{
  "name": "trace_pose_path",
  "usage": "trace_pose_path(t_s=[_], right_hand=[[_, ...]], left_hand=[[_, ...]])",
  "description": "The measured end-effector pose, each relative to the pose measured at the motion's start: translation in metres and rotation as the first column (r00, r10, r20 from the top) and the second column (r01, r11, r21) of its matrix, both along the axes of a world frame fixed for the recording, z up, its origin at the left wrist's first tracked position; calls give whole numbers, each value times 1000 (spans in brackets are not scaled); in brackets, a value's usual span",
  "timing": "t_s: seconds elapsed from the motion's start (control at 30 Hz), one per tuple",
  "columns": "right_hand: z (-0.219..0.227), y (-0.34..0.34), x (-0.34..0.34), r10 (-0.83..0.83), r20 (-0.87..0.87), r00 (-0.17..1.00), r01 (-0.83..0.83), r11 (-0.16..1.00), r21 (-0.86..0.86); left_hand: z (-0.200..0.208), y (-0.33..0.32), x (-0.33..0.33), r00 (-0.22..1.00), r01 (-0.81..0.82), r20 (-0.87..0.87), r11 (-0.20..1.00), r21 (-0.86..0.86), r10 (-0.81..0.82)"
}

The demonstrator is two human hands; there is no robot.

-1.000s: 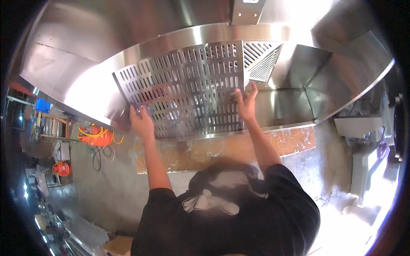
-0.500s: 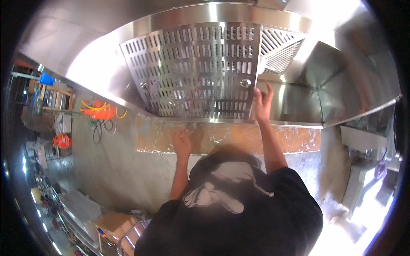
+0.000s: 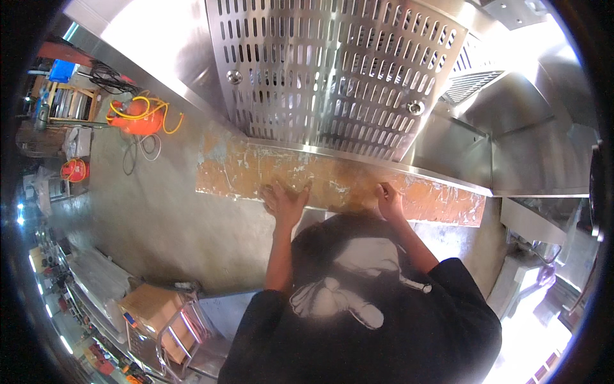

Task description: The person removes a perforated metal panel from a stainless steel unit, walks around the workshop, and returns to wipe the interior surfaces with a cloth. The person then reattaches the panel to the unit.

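A slotted stainless-steel panel fills the top middle, with a round metal knob on its left and another round knob on its right. Below its lower edge, my left hand hovers with fingers spread, holding nothing. My right hand has its fingers curled in, and nothing shows in it. Both hands are apart from the panel. Beneath them lies a worn orange-brown board. Right of the panel, a slatted metal baffle filter sits partly covered inside the steel housing.
An orange tank with a yellow hose stands on the concrete floor at left. A cardboard box and a metal-framed chair are at lower left. The steel housing's front rim runs across in front of me.
My right hand has come away from the panel's right edge, down over the board, its fingers now curled. My left hand has spread its fingers. The view has shifted, bringing the panel closer.
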State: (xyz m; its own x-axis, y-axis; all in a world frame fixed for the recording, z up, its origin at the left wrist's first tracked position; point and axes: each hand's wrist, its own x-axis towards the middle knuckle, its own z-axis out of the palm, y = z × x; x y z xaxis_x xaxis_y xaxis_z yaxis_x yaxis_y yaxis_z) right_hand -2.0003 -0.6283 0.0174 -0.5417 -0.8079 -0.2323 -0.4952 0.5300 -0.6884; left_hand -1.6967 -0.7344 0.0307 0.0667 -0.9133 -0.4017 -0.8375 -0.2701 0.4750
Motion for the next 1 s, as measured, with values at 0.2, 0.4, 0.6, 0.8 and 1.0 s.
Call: trace_pose_path(t_s=[0.2, 0.4, 0.6, 0.8, 1.0], right_hand=[[-1, -11, 19, -72, -170, 983, 76, 997, 15], [-11, -16, 32, -196, -201, 960, 199, 980, -4], [-30, -22, 41, -245, -489, 837, 208, 970, -130], [-33, -28, 41, -247, -528, 812, 266, 963, -41], [-33, -30, 40, -280, -437, 855, 328, 944, 38]], left_hand=[[-16, -22, -1, 999, -2, 34, 995, 101, -2], [-19, -31, 0, 998, 53, 23, 950, 309, -63], [-16, -41, -6, 989, 72, 87, 916, 395, -115], [-19, -45, -10, 970, 67, 174, 874, 482, -170], [-21, -47, -13, 957, 69, 211, 863, 500, -199]])
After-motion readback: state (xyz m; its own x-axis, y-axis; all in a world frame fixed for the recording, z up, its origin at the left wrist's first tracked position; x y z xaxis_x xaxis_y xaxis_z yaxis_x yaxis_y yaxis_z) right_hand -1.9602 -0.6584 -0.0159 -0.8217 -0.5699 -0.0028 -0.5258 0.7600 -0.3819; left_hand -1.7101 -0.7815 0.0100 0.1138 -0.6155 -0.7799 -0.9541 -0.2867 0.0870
